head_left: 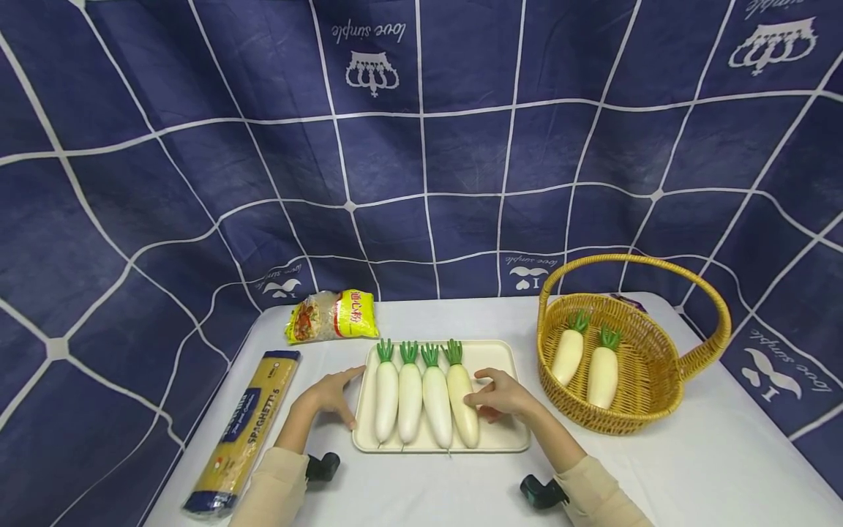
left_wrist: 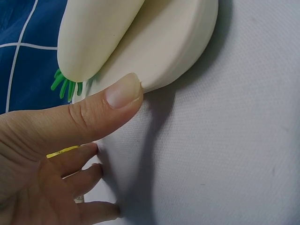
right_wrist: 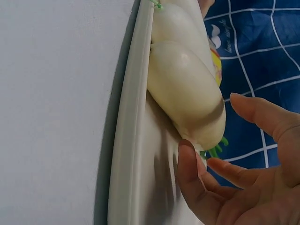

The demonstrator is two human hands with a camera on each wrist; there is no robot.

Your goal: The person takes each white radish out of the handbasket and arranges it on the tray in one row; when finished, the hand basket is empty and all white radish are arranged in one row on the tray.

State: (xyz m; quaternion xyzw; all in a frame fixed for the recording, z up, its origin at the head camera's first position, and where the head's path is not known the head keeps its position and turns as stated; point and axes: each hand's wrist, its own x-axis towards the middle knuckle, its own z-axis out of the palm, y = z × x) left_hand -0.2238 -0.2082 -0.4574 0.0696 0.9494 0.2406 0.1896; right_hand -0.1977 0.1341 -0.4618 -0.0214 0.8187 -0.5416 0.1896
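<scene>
A pale, slightly yellowish radish (head_left: 463,406) is seen at the right-hand end of a row of four, laid on a cream tray (head_left: 500,432) in the middle of a white-covered table (head_left: 421,490). Its long axis is set front to back: the green leaves are pointed away from the person and tipped a little to the left, while the rounded root end is turned toward the near edge.

The radish is placed just to the left of the right hand (head_left: 503,395), which is held over the bare strip of tray on that side. Its length is set crosswise to the hand's fingers. Thumb and fingers are spread apart and nothing is gripped; the nearest fingertip is brought right up to the radish's flank, though whether contact is made cannot be told.

The left hand (head_left: 332,399) is set farther off, with three other radishes (head_left: 410,402) lined up between, their leaves also pointed away. Its fingers are parted too, and its thumb appears to be rested at the tray's rim, near the front left corner.

To the right of the tray, and apart from it, a handled wicker basket (head_left: 612,421) is filled in part by two more radishes (head_left: 602,377). To the left, a long spaghetti pack (head_left: 244,432) is laid at a slant; a yellow bag (head_left: 336,316) is placed behind. A blue, white-lined curtain (head_left: 467,150) is hung beyond the table.
</scene>
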